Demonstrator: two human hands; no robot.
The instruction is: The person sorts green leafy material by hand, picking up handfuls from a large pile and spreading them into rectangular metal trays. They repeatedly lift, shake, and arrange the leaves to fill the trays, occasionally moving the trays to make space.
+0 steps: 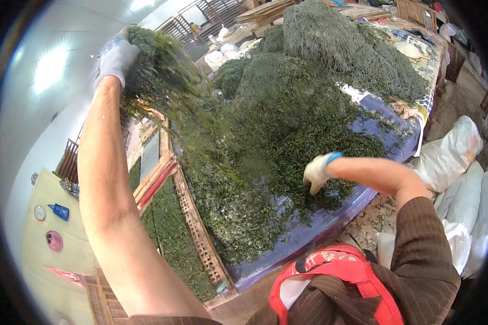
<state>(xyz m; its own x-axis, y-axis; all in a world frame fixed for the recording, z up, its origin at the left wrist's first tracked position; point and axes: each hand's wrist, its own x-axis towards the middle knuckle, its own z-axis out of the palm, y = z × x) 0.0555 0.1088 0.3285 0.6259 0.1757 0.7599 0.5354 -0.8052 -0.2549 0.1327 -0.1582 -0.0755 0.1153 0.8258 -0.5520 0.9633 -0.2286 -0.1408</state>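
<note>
High at the upper left, my left hand (pixel 118 55), in a white knit glove, grips a clump of green plant strands (pixel 158 61). Strands hang from it and blur towards the table. My right hand (pixel 318 172), in a pale glove with a blue band at the wrist, points down at the near right part of a loose heap of shredded green plant material (pixel 301 105). Its fingertips touch or nearly touch the heap; whether they hold any of it cannot be seen. The heap lies on a blue-purple plastic sheet (pixel 264 260), thinner towards the left, with white specks among it.
Greyer, matted mounds of strands (pixel 321 36) rise at the far side. At the left, a wooden lattice frame (pixel 199 239) borders trays of green material (pixel 179 235). White sacks (pixel 451 154) stand at the right. Wooden racks (pixel 203 20) are at the back.
</note>
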